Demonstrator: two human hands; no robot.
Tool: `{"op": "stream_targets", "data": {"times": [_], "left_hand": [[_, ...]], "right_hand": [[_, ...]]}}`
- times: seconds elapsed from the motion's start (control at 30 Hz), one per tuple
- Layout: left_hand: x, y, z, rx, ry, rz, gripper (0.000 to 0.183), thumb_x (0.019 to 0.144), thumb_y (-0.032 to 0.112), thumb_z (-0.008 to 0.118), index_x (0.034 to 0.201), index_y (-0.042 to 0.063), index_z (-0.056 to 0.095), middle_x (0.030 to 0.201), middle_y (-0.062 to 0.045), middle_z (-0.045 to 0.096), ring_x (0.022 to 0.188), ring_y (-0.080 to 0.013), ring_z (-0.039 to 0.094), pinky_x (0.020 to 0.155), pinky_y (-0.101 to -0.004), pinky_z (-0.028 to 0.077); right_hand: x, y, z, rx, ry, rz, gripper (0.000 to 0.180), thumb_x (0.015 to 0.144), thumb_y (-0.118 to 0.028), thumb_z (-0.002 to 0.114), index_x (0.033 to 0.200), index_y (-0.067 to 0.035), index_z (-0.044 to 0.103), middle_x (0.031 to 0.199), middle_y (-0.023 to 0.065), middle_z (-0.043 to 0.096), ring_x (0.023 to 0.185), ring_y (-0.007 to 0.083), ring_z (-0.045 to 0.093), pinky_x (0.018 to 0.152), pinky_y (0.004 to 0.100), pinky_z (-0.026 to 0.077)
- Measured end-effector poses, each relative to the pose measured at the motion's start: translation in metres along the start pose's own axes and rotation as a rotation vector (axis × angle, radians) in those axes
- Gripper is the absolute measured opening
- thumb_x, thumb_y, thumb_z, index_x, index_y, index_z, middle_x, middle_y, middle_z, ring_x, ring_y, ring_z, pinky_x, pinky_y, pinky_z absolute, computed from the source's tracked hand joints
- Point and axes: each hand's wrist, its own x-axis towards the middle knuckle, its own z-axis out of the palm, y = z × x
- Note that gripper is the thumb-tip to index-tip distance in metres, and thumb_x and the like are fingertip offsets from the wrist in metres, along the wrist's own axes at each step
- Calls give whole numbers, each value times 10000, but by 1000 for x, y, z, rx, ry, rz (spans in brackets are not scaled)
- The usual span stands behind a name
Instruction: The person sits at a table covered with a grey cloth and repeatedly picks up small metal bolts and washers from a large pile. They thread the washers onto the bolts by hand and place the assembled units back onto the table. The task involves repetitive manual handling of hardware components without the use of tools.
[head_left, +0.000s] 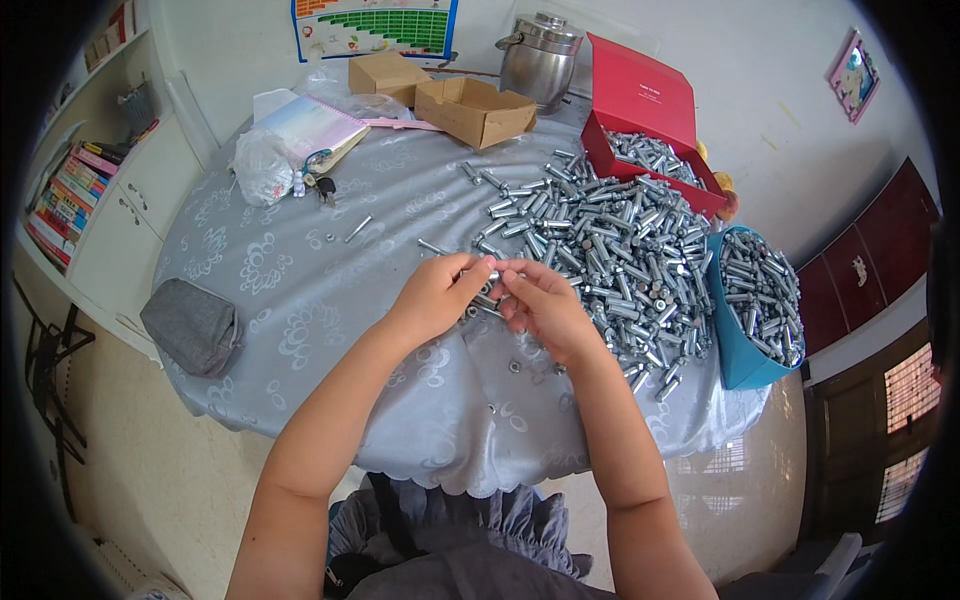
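My left hand (442, 291) and my right hand (546, 306) meet fingertip to fingertip over the table. Pinched between them is a small shiny metal bolt part (493, 276), mostly hidden by the fingers. Below the hands lie a few loose bolts (487, 309), partly covered. A big heap of sleeve anchor bolts (600, 247) spreads to the right, close behind my right hand. Left of the hands, a lone bolt (359, 228) rests on the cloth beside a small nut (330, 237). Another nut (514, 367) sits nearer to me.
A red box (637, 82) with its lid raised and a teal bin (726, 330) both hold bolts. Cardboard boxes (480, 112), a steel pot (541, 64), a notebook (315, 124), keys (325, 187) and a grey pouch (191, 326) stand on the grey tablecloth (300, 285).
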Motion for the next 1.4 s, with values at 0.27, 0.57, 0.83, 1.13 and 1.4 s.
{"op": "stream_targets", "data": {"times": [0.27,0.57,0.83,1.13,1.4], "left_hand": [[1,-3,0,12,17,13,409,945,365,513,913,-20,646,633,-83,577,579,-128,486,553,-305,394],[0,-3,0,39,32,38,408,941,367,518,920,-18,650,647,-101,591,574,-155,500,563,-310,411],[1,-5,1,41,27,30,423,941,378,516,897,-22,645,632,-101,580,567,-150,484,551,-313,397],[0,-1,-1,13,36,16,408,947,360,519,885,-24,641,620,-34,524,584,-100,438,543,-285,368],[0,-1,0,-17,15,-5,392,954,337,523,902,-32,642,645,37,475,623,-51,392,543,-250,345]], "right_hand": [[-1,-5,0,-20,-6,66,302,984,-238,461,1168,-18,554,943,57,628,722,96,582,597,231,472],[-1,-6,1,40,10,69,290,982,-234,469,1156,-18,556,931,45,632,732,100,584,634,246,486],[1,-1,0,63,31,86,270,980,-229,467,1116,-30,588,934,35,634,743,98,573,672,250,485],[-1,-5,3,72,53,71,270,980,-238,469,1072,-17,592,932,40,630,749,107,569,673,249,477],[6,5,-3,191,20,82,256,983,-282,476,933,-44,557,834,26,589,656,90,498,595,241,433]]}}
